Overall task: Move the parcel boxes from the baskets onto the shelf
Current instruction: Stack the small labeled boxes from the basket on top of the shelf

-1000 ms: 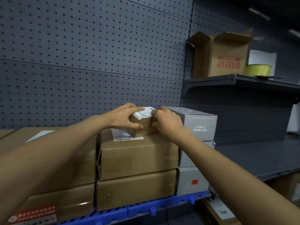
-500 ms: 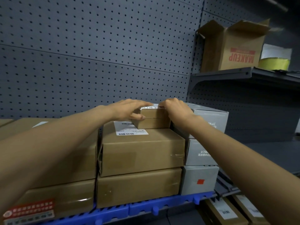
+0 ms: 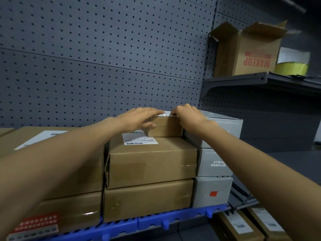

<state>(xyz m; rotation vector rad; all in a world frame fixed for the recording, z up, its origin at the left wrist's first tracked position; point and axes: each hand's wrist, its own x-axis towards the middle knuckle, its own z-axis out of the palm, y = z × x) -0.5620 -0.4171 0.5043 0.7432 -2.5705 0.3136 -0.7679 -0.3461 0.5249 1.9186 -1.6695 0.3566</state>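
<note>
A small brown parcel box (image 3: 165, 126) with a white label on top sits on a larger brown box (image 3: 151, 159) that bears a shipping label. My left hand (image 3: 139, 118) holds the small box's left side, fingers over the top and thumb on the front. From the right, my right hand (image 3: 189, 117) grips the box's top right edge. Under the larger box lies another brown box (image 3: 147, 199), all on a blue-edged shelf (image 3: 156, 221).
Grey boxes (image 3: 215, 162) are stacked right of the brown pile, more brown boxes (image 3: 69, 171) to its left. A grey pegboard wall (image 3: 104, 58) stands behind. An open MAKEUP carton (image 3: 246, 54) and yellow tape roll (image 3: 291, 68) sit on a higher shelf. Labelled boxes (image 3: 243, 226) lie below right.
The small box was tilted in my hands above the larger box; it now sits flat on it, pushed right against the grey box. Both hands stay on it.
</note>
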